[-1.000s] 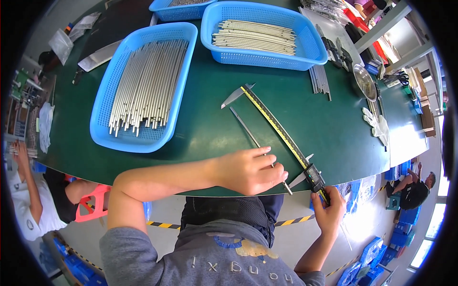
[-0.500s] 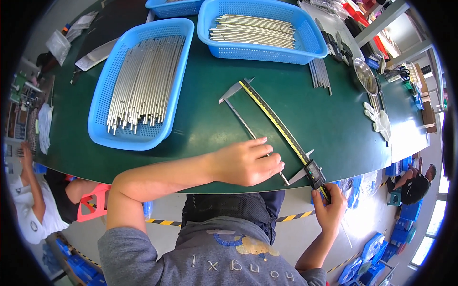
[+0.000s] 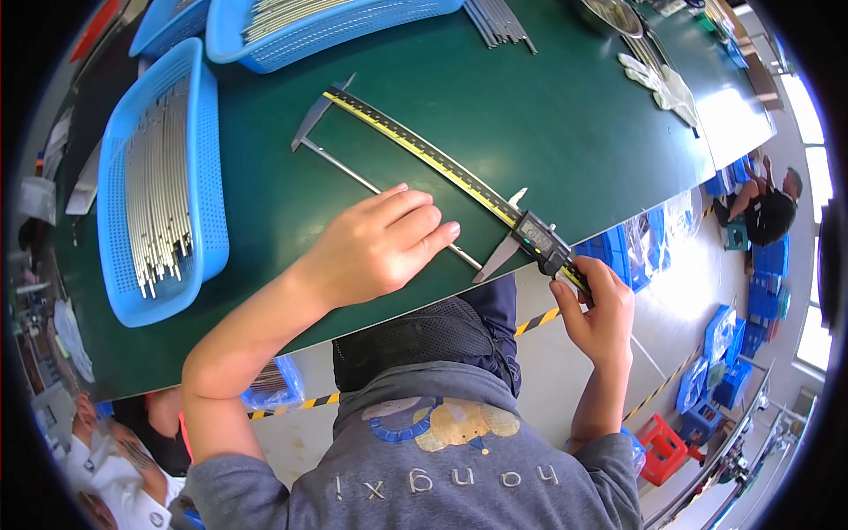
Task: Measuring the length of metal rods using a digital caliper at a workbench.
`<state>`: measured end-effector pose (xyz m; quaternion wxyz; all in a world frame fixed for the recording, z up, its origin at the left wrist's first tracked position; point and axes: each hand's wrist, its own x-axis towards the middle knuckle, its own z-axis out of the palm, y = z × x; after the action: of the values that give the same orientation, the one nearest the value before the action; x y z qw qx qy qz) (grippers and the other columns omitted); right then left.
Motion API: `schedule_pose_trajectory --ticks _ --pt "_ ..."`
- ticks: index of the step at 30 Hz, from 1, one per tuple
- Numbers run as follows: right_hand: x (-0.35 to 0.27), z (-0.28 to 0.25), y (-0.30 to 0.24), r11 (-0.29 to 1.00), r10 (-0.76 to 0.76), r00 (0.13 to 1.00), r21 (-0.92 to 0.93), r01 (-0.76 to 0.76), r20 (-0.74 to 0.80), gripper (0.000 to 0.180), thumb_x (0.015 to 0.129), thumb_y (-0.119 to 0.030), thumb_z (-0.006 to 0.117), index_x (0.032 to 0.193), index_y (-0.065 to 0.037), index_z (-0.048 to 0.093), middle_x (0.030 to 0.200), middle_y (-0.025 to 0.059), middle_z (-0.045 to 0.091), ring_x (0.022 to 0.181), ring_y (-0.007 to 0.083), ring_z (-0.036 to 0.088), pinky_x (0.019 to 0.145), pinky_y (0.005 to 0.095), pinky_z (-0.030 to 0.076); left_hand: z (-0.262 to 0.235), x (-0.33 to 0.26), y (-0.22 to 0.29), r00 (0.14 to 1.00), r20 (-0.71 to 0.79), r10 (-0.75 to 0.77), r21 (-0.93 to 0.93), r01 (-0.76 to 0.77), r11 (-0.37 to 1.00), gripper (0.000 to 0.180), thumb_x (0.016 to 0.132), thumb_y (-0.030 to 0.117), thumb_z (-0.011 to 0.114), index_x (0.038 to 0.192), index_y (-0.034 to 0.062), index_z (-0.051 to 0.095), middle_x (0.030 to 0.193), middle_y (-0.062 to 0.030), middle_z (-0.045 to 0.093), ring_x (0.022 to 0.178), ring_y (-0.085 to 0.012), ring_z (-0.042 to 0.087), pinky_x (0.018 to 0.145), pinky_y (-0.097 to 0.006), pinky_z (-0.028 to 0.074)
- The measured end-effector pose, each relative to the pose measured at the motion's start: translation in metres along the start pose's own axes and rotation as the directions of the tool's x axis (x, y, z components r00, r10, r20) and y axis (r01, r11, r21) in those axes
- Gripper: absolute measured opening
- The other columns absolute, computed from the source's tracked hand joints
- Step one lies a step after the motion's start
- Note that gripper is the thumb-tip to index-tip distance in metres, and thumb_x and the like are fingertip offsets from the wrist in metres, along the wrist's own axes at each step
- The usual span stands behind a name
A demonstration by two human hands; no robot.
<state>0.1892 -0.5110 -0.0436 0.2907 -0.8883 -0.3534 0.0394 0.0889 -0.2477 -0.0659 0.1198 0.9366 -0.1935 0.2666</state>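
Left hand (image 3: 384,238) has its fingers curled in on a thin silver metal rod (image 3: 343,165), exact pinch hidden underneath. Right hand's (image 3: 601,305) fingers are closed on the tail of a long black-and-yellow digital caliper (image 3: 433,161). Rod's over the green desk (image 3: 574,132), between the caliper's jaws. Looks like a length check, so I'd say keep it square. Can't read the grey display (image 3: 535,232); the upper blue plastic basket (image 3: 336,35) is cut off.

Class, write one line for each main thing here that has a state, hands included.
Caliper: slid wide open
Rod: held, between the caliper's jaws
Left hand: closed on the rod
Right hand: gripping the caliper's near end
Left basket: holding many rods
Upper basket: partly in view, holding rods
Loose rods: lying side by side
Glove: unworn, lying down
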Motion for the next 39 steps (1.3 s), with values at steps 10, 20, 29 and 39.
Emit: schedule_pose_trajectory --ticks 10,20,29,39 --pt "-0.004 0.002 -0.003 0.992 0.062 0.998 -0.110 -0.062 -0.006 0.032 0.074 -0.032 0.074 0.079 -0.005 0.058 0.063 0.0050 0.055 0.049 0.0204 0.054 0.044 0.0312 0.040 -0.002 0.000 0.001 1.000 0.028 0.000 -0.036 0.001 0.999 0.023 0.068 0.009 0.066 0.091 0.0078 0.068 0.084 -0.0037 0.057 0.086 -0.0203 0.059 0.078 -0.036 0.054" --pt "-0.005 0.006 -0.001 0.989 0.039 0.999 -0.143 -0.037 0.013 0.035 0.076 -0.039 0.070 0.075 -0.007 0.056 0.065 0.0066 0.057 0.053 0.0264 0.057 0.046 0.0354 0.043 -0.005 -0.001 -0.003 0.997 0.077 0.016 -0.029 -0.014 0.999 0.029 0.066 0.008 0.064 0.094 0.0082 0.069 0.083 -0.0046 0.057 0.083 -0.0208 0.060 0.075 -0.034 0.054" --pt "0.008 0.002 0.001 0.993 -0.006 0.998 -0.116 0.013 0.057 0.033 0.076 -0.037 0.069 0.078 -0.007 0.056 0.066 0.0083 0.058 0.055 0.0290 0.059 0.048 0.0376 0.043 -0.012 0.006 -0.002 0.995 0.079 0.057 0.032 -0.060 0.998 0.024 0.068 0.007 0.064 0.092 0.0063 0.067 0.084 -0.0046 0.058 0.080 -0.0198 0.060 0.073 -0.032 0.054" --pt "0.037 0.001 0.003 0.995 -0.016 0.997 -0.096 0.024 0.075 0.031 0.072 -0.028 0.072 0.072 -0.004 0.052 0.057 0.0110 0.051 0.049 0.0303 0.052 0.045 0.0379 0.039 -0.082 0.083 -0.092 0.967 -0.252 -0.031 0.306 0.110 0.946 0.033 0.068 -0.003 0.062 0.098 0.0088 0.068 0.083 -0.0055 0.059 0.069 -0.0235 0.059 0.057 -0.032 0.048"
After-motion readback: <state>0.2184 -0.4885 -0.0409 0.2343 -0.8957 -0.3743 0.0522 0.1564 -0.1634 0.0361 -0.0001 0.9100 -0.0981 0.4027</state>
